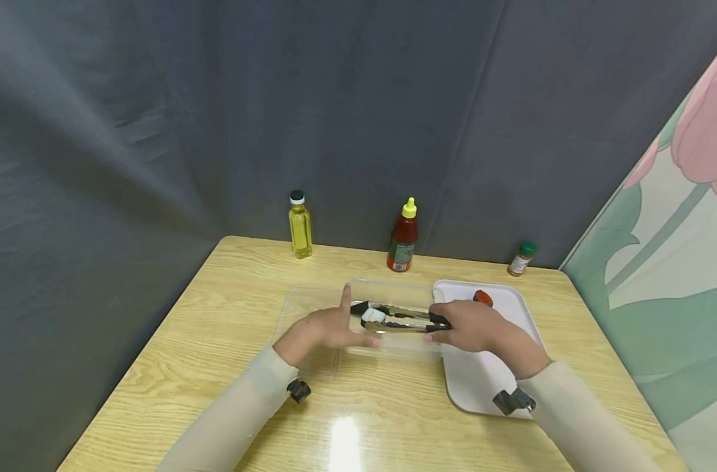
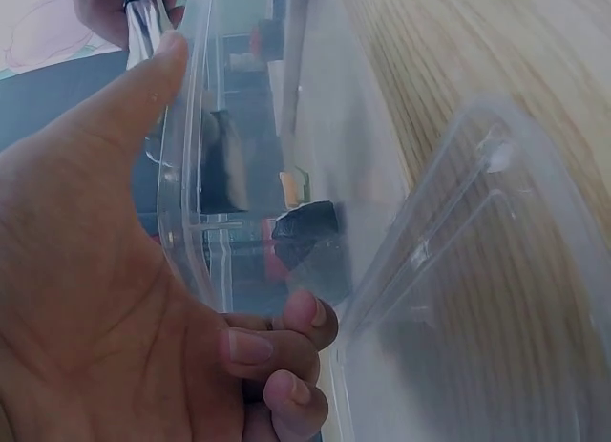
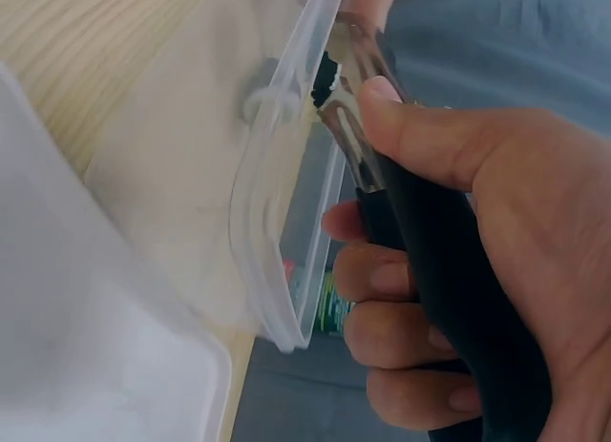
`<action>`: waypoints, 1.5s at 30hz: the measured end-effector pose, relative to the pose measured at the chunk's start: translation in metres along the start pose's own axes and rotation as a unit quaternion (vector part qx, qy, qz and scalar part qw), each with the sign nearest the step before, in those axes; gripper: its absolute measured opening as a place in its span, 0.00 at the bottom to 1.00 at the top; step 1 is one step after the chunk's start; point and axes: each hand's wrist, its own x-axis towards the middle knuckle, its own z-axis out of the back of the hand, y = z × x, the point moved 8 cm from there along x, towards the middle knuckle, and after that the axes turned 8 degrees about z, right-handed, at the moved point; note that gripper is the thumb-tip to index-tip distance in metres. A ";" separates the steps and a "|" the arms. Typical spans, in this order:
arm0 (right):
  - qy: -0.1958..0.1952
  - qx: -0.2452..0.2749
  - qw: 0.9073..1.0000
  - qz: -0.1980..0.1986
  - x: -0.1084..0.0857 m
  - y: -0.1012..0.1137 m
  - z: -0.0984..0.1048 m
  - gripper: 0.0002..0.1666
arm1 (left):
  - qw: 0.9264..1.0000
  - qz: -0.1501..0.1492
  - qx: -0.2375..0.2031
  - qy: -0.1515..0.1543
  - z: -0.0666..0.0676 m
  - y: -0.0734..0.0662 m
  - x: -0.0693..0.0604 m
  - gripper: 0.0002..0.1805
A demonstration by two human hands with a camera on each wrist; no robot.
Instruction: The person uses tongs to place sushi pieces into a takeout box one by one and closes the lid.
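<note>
My right hand (image 1: 470,326) grips metal tongs (image 3: 363,165) by their black handles, above a clear plastic box (image 1: 394,347). Between the tong arms is a white, black-edged piece (image 1: 373,316), which looks like a sushi roll. Whether the tong tips press on it, I cannot tell. My left hand (image 1: 333,326) rests at the left end of the box, its thumb stretched along the near rim and its other fingers by the lid hinge. Through the clear wall in the left wrist view, a dark-wrapped piece (image 2: 307,222) shows inside the box.
The open clear lid (image 1: 305,328) lies left of the box. On the right, a white tray (image 1: 470,387) bears an orange-topped piece (image 1: 483,298). An oil bottle (image 1: 300,229), a red sauce bottle (image 1: 404,236) and a green-capped jar (image 1: 522,258) stand along the back.
</note>
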 end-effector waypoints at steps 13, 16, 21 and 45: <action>0.026 -0.013 1.000 0.007 0.025 0.014 -0.012 0.19 | 1.000 0.002 -0.002 -0.005 0.000 -0.001 -0.001 0.82; 0.036 -0.017 0.999 -0.001 0.031 0.015 -0.012 0.18 | 1.000 0.006 -0.001 -0.005 0.001 -0.001 -0.001 0.82; 0.045 -0.037 0.998 -0.001 0.042 0.017 -0.012 0.17 | 1.000 0.006 0.004 -0.008 0.001 0.000 -0.002 0.81; -0.043 0.090 0.995 0.007 0.001 -0.014 -0.008 0.34 | 1.000 -0.005 0.015 -0.018 0.001 -0.002 -0.003 0.79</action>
